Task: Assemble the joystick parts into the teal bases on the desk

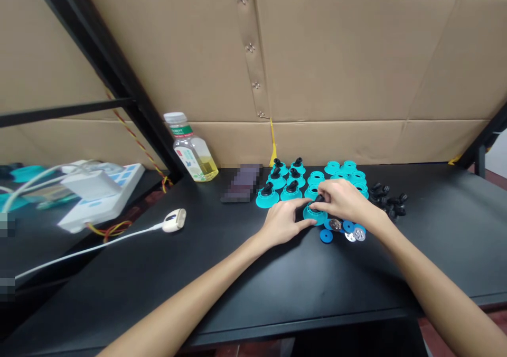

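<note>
Between my hands a teal cone-shaped base stands on the black table. My left hand grips its left side, thumb at the front and fingers behind. From above, my right hand pinches a black angled fitting on top of this base. Left of it are several teal bases with black fittings in them. Behind my right hand sit several bare teal rings. Loose blue discs and silver perforated discs lie in front of the base, and a pile of black fittings is to the right.
A drink bottle and a dark phone-like slab stand at the back left. A white cable with a cream plug crosses the left side, near a white power strip. Cardboard walls the back.
</note>
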Demonstrator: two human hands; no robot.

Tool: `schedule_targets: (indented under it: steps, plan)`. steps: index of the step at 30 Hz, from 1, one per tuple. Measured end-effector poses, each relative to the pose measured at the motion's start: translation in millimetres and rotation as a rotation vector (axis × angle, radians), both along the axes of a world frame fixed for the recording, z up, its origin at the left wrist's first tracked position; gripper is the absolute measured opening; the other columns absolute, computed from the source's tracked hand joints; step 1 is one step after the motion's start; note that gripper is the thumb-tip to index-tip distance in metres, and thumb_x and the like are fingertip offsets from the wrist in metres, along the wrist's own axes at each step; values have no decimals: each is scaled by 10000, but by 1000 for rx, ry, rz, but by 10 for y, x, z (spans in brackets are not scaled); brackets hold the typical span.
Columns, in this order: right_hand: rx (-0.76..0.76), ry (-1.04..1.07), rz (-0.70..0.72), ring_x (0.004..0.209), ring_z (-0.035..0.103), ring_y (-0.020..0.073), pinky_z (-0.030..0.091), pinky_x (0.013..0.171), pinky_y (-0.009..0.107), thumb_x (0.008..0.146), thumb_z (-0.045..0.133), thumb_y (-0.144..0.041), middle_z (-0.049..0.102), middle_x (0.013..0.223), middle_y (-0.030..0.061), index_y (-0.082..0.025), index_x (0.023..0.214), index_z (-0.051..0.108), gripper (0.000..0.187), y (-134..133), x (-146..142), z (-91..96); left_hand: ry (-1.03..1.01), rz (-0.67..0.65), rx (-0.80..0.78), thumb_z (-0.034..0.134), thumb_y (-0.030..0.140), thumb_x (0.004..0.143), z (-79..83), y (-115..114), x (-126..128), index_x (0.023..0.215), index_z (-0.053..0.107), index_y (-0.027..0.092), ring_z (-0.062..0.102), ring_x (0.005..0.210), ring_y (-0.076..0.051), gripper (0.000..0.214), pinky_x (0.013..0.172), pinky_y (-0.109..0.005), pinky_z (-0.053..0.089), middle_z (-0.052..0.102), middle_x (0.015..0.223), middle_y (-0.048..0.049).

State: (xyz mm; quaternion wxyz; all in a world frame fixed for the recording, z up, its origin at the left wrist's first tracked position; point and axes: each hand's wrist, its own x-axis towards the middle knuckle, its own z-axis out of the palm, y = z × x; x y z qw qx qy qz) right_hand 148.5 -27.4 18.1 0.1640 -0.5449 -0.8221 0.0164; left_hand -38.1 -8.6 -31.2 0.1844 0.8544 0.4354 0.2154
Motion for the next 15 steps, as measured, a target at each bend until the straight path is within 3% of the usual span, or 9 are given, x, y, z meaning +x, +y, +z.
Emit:
schedule_targets:
  steps: [5,12,15]
  plan:
    - [57,-209,-84,608,524,145,155,514,274,864,521,-369,650,678,68,-154,670,642,314,-14,-105,-64,-13,16,-1,671,528,752,-6,4,3,1193,649,238,586,642,-178,529,544,-238,311,659,676,1]
    - [68,-350,-68,609,583,180,178,514,273,951,314,-500,686,712,111,-148,779,704,554,-73,-162,-58,-3,25,-33,656,554,748,19,2,0,1140,674,225,567,589,-169,512,520,-239,277,635,608,8]
    - [55,-350,-67,603,591,179,189,514,272,937,344,-414,687,705,107,-147,819,701,462,-108,-146,-48,4,22,-17,649,546,757,26,-1,-1,1153,670,234,586,630,-183,504,538,-241,299,656,647,0]
